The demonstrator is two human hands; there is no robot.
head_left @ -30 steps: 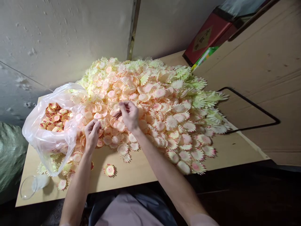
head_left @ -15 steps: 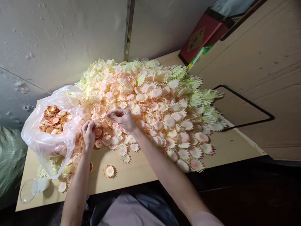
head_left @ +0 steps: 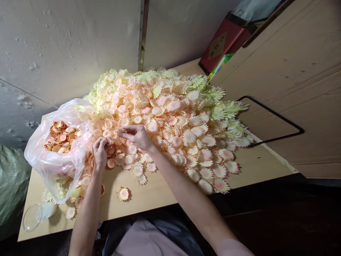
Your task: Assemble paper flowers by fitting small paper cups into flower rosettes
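A wide heap of pale pink and yellow-green paper-like flowers [head_left: 173, 106] covers much of the wooden table [head_left: 149, 193]. At the heap's front left, my left hand [head_left: 100, 152] is closed, its thumb and fingertips pinched near a flower; what they hold is too small to make out. Just right of it, my right hand [head_left: 137, 136] reaches left with thumb and index finger a little apart at the tips; I cannot tell whether anything is between them. A single flower [head_left: 123, 193] lies on the bare wood in front.
On the left, a clear plastic bag [head_left: 42, 156] holds red-edged flowers [head_left: 62, 137]. A transparent cup [head_left: 32, 217] lies at the front left corner. Behind stand a red box [head_left: 222, 44], cardboard [head_left: 293, 89] and a black metal loop [head_left: 279, 115].
The view has shifted slightly. My right hand's thumb and index finger have parted a little and moved slightly left. My left hand stays pinched in nearly the same place.
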